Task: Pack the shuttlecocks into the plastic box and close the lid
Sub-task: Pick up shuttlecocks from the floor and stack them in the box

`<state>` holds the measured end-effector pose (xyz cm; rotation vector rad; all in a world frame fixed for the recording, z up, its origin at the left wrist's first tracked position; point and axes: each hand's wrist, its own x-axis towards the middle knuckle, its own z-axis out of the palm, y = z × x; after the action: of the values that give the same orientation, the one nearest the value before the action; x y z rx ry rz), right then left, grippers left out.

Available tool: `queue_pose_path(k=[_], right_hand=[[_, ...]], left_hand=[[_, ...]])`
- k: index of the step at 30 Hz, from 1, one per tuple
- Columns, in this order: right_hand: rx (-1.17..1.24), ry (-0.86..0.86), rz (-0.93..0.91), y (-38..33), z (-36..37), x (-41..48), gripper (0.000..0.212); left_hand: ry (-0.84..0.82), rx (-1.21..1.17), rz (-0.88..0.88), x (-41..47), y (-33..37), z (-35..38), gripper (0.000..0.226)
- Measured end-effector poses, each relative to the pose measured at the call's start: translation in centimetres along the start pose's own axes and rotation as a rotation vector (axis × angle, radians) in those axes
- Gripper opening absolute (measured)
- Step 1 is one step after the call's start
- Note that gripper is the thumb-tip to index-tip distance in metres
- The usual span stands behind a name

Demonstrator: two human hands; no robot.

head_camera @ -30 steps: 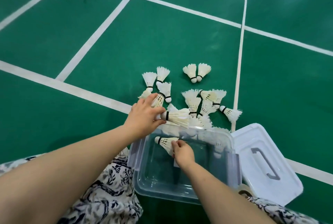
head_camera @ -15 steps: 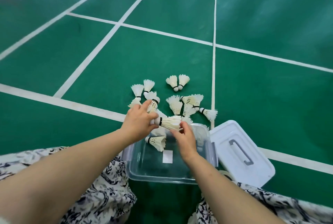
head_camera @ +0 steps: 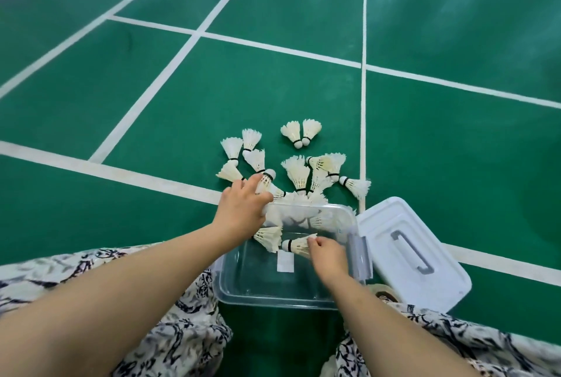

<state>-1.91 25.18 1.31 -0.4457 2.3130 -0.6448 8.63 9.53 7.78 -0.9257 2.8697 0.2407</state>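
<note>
The right hand (head_camera: 326,252) is down inside the box (head_camera: 273,300), fingertips pinching the feather end of a shuttlecock (head_camera: 296,245) that lies on its side just above the clear bottom, toward the far half of the box. A second shuttlecock (head_camera: 268,237) lies just beside it, to the left and against the left wall. A white sticker (head_camera: 285,261) shows on the bottom, and the near half of the box is open room. The left hand (head_camera: 243,206) reaches over the far left corner of the box. Its fingers are stretched onto a shuttlecock on the floor (head_camera: 266,180), but I cannot tell whether they grip it or only touch it. Past the far rim of the box the heap of shuttlecocks (head_camera: 303,173) crowds right up to the edge, some seen blurred through the clear wall. A pair (head_camera: 300,132) lies apart, further out from the box. The white lid (head_camera: 394,279) lies flat on the floor just beside the right wall of the box, grey handle (head_camera: 413,252) up, next to the side clip (head_camera: 359,255). Patterned cloth (head_camera: 182,331) over the knees flanks the near corners of the box. Wide green floor (head_camera: 455,149) with white lines lies all round beyond.
</note>
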Motion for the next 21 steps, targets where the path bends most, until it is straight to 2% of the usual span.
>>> queue_pose_path(k=[9, 13, 17, 21], right_hand=[[0.010, -0.193, 0.059, -2.2, 4.8, 3.5, 0.037], [0.010, -0.217, 0.087, -2.9, 5.8, 4.4, 0.028], [0.061, -0.232, 0.135, -2.4, 6.6, 5.3, 0.030], [0.031, -0.175, 0.071, -2.8, 5.4, 4.7, 0.035]], left_hand=[[-0.018, -0.029, 0.040, 0.8, -0.1, 0.5, 0.037], [-0.012, -0.080, 0.060, 1.4, -0.6, 0.2, 0.041], [-0.025, -0.066, 0.086, 1.6, -1.1, 0.2, 0.042], [-0.029, -0.017, 0.117, 1.6, -0.9, 0.2, 0.041]])
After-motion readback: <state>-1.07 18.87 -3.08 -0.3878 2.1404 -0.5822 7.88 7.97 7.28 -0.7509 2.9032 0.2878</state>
